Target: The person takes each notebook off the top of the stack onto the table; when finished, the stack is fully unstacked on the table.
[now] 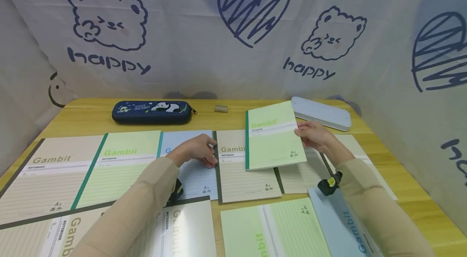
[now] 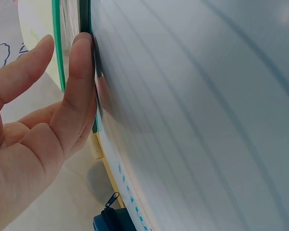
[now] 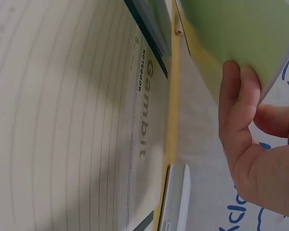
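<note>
My right hand point(image 1: 316, 136) pinches the right edge of a green Gambit notebook point(image 1: 273, 135), thumb on the front cover and fingers behind. That notebook is raised and tilted over beige notebooks, its dark green spine to the left. In the right wrist view its pale green back point(image 3: 241, 33) lies against the fingertips. My left hand point(image 1: 198, 150) rests at the border between a blue notebook point(image 1: 197, 178) and a beige notebook point(image 1: 248, 190) with a dark spine. In the left wrist view its fingers point(image 2: 79, 62) touch the notebooks' edge, thumb held apart.
More notebooks lie in a row: beige point(image 1: 54, 168) and green point(image 1: 120, 172) at left, another beige point(image 1: 359, 147) at right. Nearer are beige, green point(image 1: 270, 224) and blue point(image 1: 343, 216) ones. Behind stand a panda pencil case point(image 1: 151, 117), a small cylinder point(image 1: 221, 108) and a white case point(image 1: 328, 116).
</note>
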A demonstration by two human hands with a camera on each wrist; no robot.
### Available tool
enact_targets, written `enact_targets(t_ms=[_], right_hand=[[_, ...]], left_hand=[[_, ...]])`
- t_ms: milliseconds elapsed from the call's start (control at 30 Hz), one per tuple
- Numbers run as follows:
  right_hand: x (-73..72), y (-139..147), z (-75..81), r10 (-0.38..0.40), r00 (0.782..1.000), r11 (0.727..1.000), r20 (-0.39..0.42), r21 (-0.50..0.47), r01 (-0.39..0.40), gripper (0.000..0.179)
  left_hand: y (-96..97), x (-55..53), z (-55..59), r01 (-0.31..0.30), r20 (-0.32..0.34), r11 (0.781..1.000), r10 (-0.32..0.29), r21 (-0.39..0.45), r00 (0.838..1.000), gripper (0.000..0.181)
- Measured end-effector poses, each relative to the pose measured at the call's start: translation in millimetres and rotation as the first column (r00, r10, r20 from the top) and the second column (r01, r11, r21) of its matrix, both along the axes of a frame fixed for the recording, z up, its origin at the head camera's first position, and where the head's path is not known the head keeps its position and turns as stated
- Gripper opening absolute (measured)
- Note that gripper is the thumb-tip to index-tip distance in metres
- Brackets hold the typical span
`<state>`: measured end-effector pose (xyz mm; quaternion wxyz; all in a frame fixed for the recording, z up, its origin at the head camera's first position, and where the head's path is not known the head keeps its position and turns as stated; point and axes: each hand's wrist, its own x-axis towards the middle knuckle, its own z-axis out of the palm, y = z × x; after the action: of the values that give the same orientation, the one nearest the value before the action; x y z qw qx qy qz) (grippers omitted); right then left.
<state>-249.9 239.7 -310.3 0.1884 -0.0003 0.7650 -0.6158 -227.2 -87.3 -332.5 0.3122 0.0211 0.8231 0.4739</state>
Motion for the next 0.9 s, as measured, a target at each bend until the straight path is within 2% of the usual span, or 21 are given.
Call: enact_targets(t_ms=[133,233,367,467,500,567,700,800,900], right_hand=[[-7.2,0.0,-0.7,-0.042,0.999,0.997,0.011,-0.064,0.043,0.007],[-12.6,-2.9,-0.7,-0.102,0.994,0.990,0.037,-0.093,0.105,0.006],[-18.1,-11.4,-1.4,-0.179,0.982,0.978,0.063,-0.098,0.185,0.007],[-27.0,-15.1,-10.6,-0.222,0.973,0.968,0.061,-0.104,0.227,0.011],[-33.5,-13.5,-17.6,-0.232,0.971,0.965,0.062,-0.113,0.238,0.012],[-55.6,-2.1,-41.8,-0.218,0.974,0.958,0.063,-0.177,0.226,0.016],[-117.3,33.1,-107.6,-0.170,0.981,0.926,0.091,-0.326,0.191,0.018],[-151.2,46.3,-143.0,-0.145,0.980,0.906,0.137,-0.378,0.188,0.019],[-158.8,41.4,-151.1,-0.161,0.965,0.886,0.208,-0.400,0.234,0.024]], left_hand=[[0.2,0.7,0.7,-0.002,-0.003,1.000,0.002,0.006,1.000,0.065],[0.3,0.9,0.7,-0.007,-0.002,1.000,0.007,0.004,1.000,0.065],[0.4,0.7,0.5,-0.007,0.002,1.000,0.007,0.001,1.000,0.065],[0.4,0.2,-0.6,-0.006,0.004,1.000,0.006,0.002,1.000,0.065],[0.4,-0.1,-1.2,-0.006,0.003,1.000,0.006,0.003,1.000,0.065],[0.5,-0.3,-2.2,-0.006,0.006,1.000,0.006,0.005,1.000,0.065],[0.4,-1.0,-4.0,-0.007,0.005,1.000,0.007,-0.003,1.000,0.065],[0.0,-1.5,-4.6,-0.009,0.001,1.000,0.009,-0.011,1.000,0.064],[-0.5,-2.1,-5.2,-0.007,-0.005,1.000,0.007,-0.014,1.000,0.064]])
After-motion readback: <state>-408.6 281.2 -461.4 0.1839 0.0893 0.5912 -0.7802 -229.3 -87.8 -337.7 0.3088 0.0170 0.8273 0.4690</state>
